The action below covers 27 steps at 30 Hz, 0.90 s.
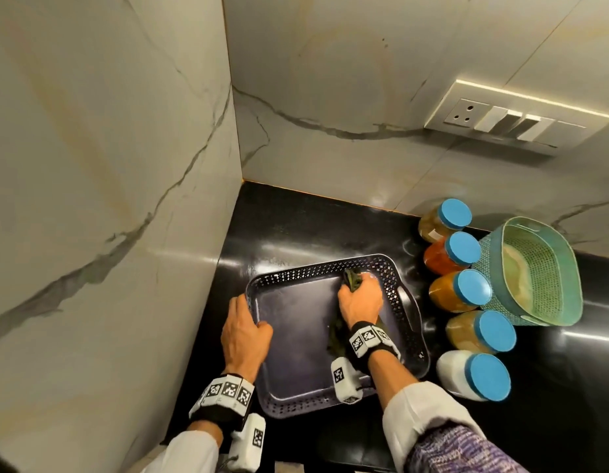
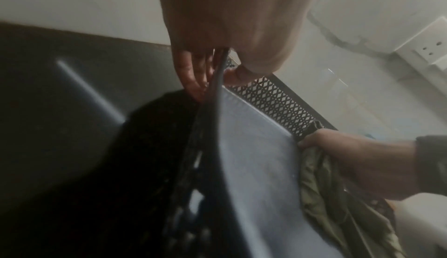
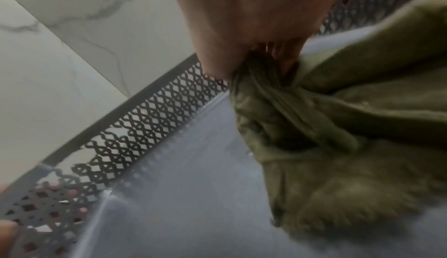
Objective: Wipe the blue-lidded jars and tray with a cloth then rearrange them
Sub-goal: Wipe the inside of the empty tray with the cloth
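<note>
Inside tray [image 1: 296, 387], right fingers [image 1: 364, 285] clutching cloth [image 3: 338, 128], left fingers [image 2: 193, 74] pinching rim.

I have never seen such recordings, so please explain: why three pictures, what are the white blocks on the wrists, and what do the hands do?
No machine here: a person wears three cameras, one on the head and one on each wrist; the white blocks are those.

The left hand grips the rim of the dark tray on the black counter. The right hand holds a green cloth inside the tray.

Five blue-lidded jars stand beside it, next to a green basket.
</note>
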Tool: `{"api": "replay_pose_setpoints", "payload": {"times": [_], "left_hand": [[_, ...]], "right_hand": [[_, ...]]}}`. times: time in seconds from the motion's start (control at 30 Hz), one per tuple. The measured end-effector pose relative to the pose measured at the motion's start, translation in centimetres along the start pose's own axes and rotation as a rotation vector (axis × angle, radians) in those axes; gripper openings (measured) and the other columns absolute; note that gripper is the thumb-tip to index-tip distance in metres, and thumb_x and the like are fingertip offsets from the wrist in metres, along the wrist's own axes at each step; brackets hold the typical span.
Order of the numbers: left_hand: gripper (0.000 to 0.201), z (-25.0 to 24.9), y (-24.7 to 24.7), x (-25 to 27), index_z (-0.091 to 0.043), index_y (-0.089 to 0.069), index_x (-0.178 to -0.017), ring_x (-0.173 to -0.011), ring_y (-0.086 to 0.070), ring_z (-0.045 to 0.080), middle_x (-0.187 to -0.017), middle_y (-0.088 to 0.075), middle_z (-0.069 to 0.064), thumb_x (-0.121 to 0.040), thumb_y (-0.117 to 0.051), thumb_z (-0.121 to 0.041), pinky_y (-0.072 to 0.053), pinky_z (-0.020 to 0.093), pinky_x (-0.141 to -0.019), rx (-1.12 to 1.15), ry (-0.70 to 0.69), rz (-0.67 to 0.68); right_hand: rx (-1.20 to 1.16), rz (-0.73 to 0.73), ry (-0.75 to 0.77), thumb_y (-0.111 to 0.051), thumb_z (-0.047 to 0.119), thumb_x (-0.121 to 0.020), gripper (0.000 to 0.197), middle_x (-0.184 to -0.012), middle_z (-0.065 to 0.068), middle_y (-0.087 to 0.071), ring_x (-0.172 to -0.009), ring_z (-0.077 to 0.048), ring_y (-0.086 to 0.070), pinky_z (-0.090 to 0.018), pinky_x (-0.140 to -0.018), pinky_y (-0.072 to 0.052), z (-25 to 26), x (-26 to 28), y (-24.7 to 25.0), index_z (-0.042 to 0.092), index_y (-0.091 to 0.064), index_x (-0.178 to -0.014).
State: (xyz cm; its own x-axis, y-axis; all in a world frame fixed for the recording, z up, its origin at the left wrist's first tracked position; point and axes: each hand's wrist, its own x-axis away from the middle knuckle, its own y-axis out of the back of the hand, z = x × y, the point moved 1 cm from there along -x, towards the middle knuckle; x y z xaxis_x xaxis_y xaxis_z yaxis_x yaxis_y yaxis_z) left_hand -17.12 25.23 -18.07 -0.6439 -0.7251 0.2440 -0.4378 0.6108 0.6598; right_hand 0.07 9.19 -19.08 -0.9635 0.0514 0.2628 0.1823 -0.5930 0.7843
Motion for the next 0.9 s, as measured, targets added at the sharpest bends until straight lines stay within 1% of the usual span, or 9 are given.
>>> {"api": "replay_pose_setpoints", "payload": {"times": [0.07, 0.13, 0.3, 0.4, 0.5, 0.63, 0.7, 0.77, 0.9], "left_hand": [[0.032, 0.2, 0.2, 0.0, -0.001, -0.056, -0.098, -0.084, -0.061, 0.042, -0.096, -0.056, 0.015, -0.069, -0.065, 0.01, -0.048, 0.045, -0.072, 0.029, -0.033, -0.004], [0.033, 0.5, 0.2, -0.2, -0.003, -0.055, -0.097, -0.082, -0.06, 0.041, -0.095, -0.055, 0.014, -0.069, -0.064, 0.011, -0.049, 0.046, -0.072, 0.049, -0.05, -0.011], [0.034, 0.9, 0.0, -0.4, -0.003, -0.054, -0.097, -0.077, -0.053, 0.03, -0.093, -0.053, 0.011, -0.069, -0.063, 0.014, -0.049, 0.044, -0.071, 0.097, -0.08, -0.039], [0.036, 1.0, -0.1, -0.5, -0.004, -0.053, -0.098, -0.077, -0.056, 0.033, -0.093, -0.054, 0.013, -0.068, -0.062, 0.014, -0.049, 0.044, -0.069, 0.114, -0.075, -0.049], [0.036, 1.2, -0.2, -0.5, -0.005, -0.053, -0.099, -0.078, -0.058, 0.038, -0.093, -0.056, 0.015, -0.07, -0.064, 0.013, -0.052, 0.048, -0.069, 0.132, -0.076, -0.048], [0.042, 1.2, 0.3, -0.9, 0.0, -0.054, -0.111, -0.089, -0.062, 0.042, -0.104, -0.059, 0.02, -0.071, -0.065, 0.009, -0.054, 0.054, -0.077, 0.091, -0.031, -0.005], [0.043, 1.2, 0.9, -1.4, -0.001, -0.056, -0.114, -0.092, -0.062, 0.044, -0.107, -0.058, 0.019, -0.071, -0.062, -0.003, -0.053, 0.055, -0.079, 0.058, -0.028, 0.02], [0.052, 0.9, 1.3, -2.1, -0.004, -0.059, -0.119, -0.096, -0.064, 0.045, -0.111, -0.06, 0.017, -0.068, -0.057, -0.014, -0.054, 0.056, -0.081, 0.006, -0.071, 0.055], [0.065, -1.6, 2.0, -5.1, -0.011, -0.063, -0.135, -0.114, -0.067, 0.043, -0.127, -0.069, 0.015, -0.07, -0.065, -0.003, -0.056, 0.05, -0.095, -0.045, -0.208, 0.18]], "right_hand": [[-0.104, 0.019, -0.024, -0.072, 0.019, -0.09, 0.016, -0.098, -0.02, -0.073, -0.097, -0.041, -0.068, -0.04, -0.086, -0.051, 0.4, -0.6, -0.7, 0.003, -0.071, -0.095], [-0.154, 0.083, -0.027, -0.073, 0.025, -0.092, 0.02, -0.098, -0.016, -0.076, -0.097, -0.037, -0.071, -0.036, -0.084, -0.051, 1.2, -0.9, -1.7, 0.007, -0.074, -0.1], [-0.141, 0.205, 0.114, -0.075, 0.022, -0.09, 0.019, -0.102, -0.011, -0.076, -0.096, -0.029, -0.068, -0.025, -0.079, -0.042, 3.5, 0.5, -4.5, 0.01, -0.076, -0.105], [-0.111, 0.285, 0.188, -0.075, 0.019, -0.088, 0.017, -0.101, -0.011, -0.075, -0.095, -0.028, -0.067, -0.029, -0.082, -0.048, 4.4, 2.0, -5.7, 0.012, -0.075, -0.103], [-0.055, 0.459, 0.286, -0.072, 0.013, -0.083, 0.029, -0.109, -0.014, -0.076, -0.102, -0.031, -0.07, -0.038, -0.093, -0.056, 6.0, 4.0, -7.1, 0.009, -0.073, -0.112], [0.093, 0.706, 0.491, -0.061, 0.013, -0.073, 0.036, -0.11, -0.02, -0.073, -0.102, -0.039, -0.068, -0.035, -0.085, -0.052, 8.6, 6.2, -8.4, 0.004, -0.071, -0.106], [0.176, 0.792, 0.57, -0.065, 0.006, -0.078, 0.037, -0.117, -0.022, -0.069, -0.109, -0.041, -0.066, -0.037, -0.089, -0.051, 8.9, 6.2, -8.2, 0.002, -0.069, -0.114], [0.246, 0.842, 0.69, -0.069, 0.005, -0.078, 0.046, -0.123, -0.02, -0.069, -0.114, -0.041, -0.065, -0.04, -0.094, -0.052, 8.2, 5.6, -7.3, 0.003, -0.068, -0.124], [0.383, 0.88, 0.864, -0.079, 0.012, -0.07, 0.075, -0.135, -0.016, -0.062, -0.12, -0.038, -0.062, -0.048, -0.099, -0.054, 5.6, 4.4, -4.7, 0.01, -0.057, -0.141]]}}
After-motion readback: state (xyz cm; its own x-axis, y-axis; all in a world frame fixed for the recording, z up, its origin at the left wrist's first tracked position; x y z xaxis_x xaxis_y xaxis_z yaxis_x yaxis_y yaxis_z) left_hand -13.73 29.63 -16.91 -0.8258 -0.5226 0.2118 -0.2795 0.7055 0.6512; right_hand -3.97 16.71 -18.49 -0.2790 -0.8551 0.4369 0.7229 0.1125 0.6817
